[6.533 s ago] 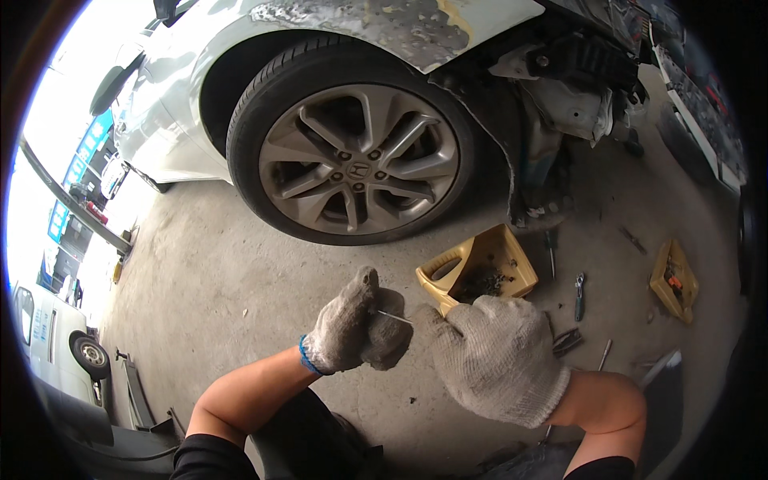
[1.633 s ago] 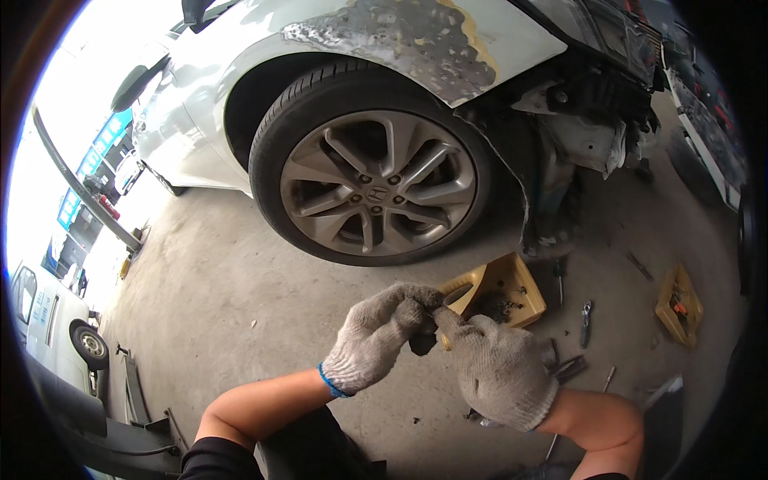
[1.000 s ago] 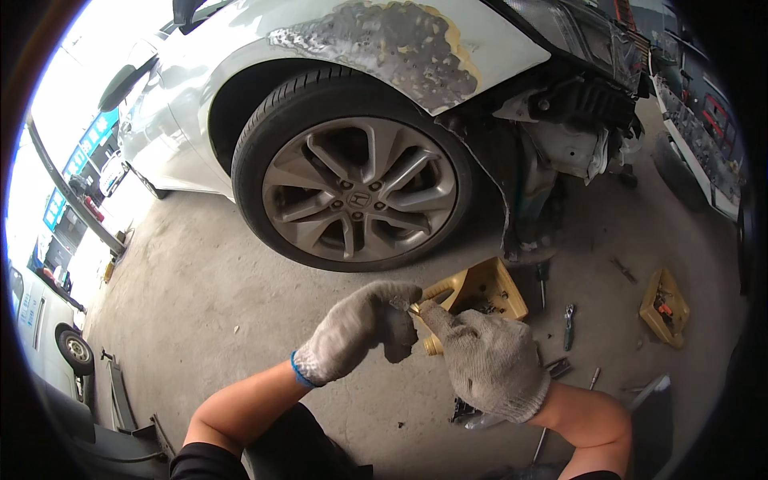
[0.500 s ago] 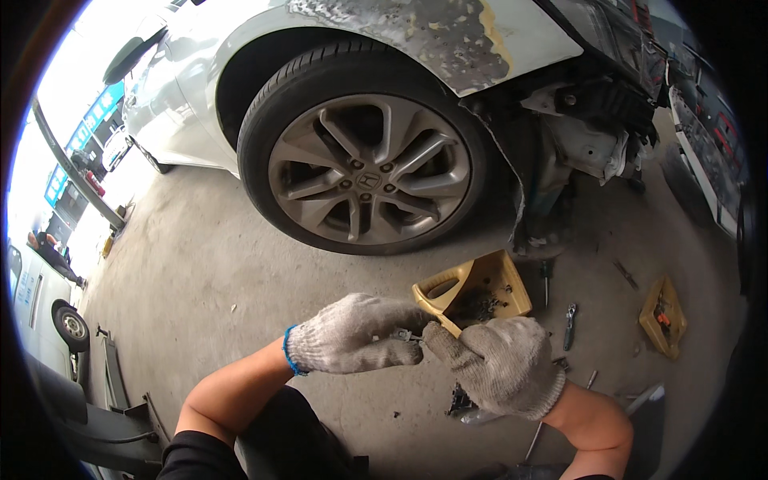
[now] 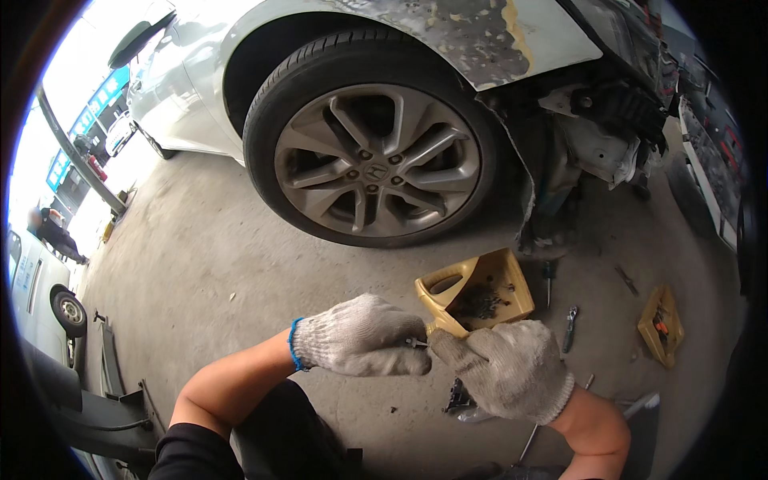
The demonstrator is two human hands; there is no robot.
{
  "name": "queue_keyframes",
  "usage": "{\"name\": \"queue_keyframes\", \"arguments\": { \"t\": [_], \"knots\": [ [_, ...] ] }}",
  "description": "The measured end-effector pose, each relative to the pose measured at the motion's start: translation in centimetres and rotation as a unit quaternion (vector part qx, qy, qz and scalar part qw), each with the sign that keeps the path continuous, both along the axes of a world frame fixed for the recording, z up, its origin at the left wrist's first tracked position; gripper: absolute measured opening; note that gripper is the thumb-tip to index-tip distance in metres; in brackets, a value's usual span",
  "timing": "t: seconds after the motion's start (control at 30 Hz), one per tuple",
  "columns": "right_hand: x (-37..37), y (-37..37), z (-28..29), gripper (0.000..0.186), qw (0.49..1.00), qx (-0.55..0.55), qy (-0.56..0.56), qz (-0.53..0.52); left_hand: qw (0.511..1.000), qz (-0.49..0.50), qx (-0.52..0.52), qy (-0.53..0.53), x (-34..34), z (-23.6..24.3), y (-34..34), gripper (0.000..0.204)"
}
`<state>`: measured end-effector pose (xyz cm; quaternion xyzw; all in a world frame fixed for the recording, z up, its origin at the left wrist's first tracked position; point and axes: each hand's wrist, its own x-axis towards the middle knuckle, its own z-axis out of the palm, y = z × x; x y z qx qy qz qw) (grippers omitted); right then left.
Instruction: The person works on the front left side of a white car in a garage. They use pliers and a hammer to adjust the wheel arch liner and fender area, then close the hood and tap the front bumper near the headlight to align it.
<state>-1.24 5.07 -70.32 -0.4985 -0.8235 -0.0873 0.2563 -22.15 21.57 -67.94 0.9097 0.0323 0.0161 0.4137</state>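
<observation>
The left hand (image 5: 364, 336), in a pale knit glove with a blue cuff edge, enters from the lower left with its thumb and fingers pinching a small metal piece (image 5: 415, 342). We find that piece near the lower middle of the view, in the narrow gap between the two hands; its exact shape is too small for us to tell. The right hand (image 5: 512, 372), in a matching glove, comes from the lower right with fingers curled and fingertips at the piece's other end; we cannot tell whether they grip it.

Just beyond the hands, we see a tan container (image 5: 520, 278) with a looped handle, cut open like a jug, lying on the concrete floor (image 5: 200, 264) with small dark bits inside. To its right lie a screwdriver (image 5: 550, 272) and a wrench-like tool (image 5: 570, 328) with a greenish handle. Farther right sits a second yellowish container (image 5: 650, 326) with something orange in it. Below the right hand we make out a black part (image 5: 458, 398) and a thin metal rod (image 5: 528, 444).

Across the top stands a white car (image 5: 192, 80), its wheel (image 5: 376, 170) facing us. At far left, we notice a white van (image 5: 36, 280) and a person (image 5: 56, 232) in dark clothes.
</observation>
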Motion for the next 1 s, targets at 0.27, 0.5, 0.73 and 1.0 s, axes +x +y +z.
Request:
{"name": "queue_keyframes", "arguments": {
  "t": [0.27,0.5,0.73,1.0],
  "knots": [
    [-0.5,-0.1,1.6,0.039,0.996,-0.085,-0.016,-0.013,0.988,0.016,0.149,0.041,0.1,0.1,-0.6,0.038],
    [-0.4,-0.5,2.8,0.048,0.979,-0.197,-0.043,-0.014,0.963,0.041,0.232,0.128,0.9,0.7,-1.6,0.037],
    [-1.2,-0.8,3.6,0.049,0.966,-0.229,-0.097,-0.071,0.965,0.074,0.248,0.037,0.8,-0.7,-1.7,0.033],
    [-1.4,-1.0,4.3,0.053,0.962,-0.234,-0.115,-0.081,0.949,0.076,0.304,0.019,1.2,-1.1,-2.1,0.023]
  ]
}}
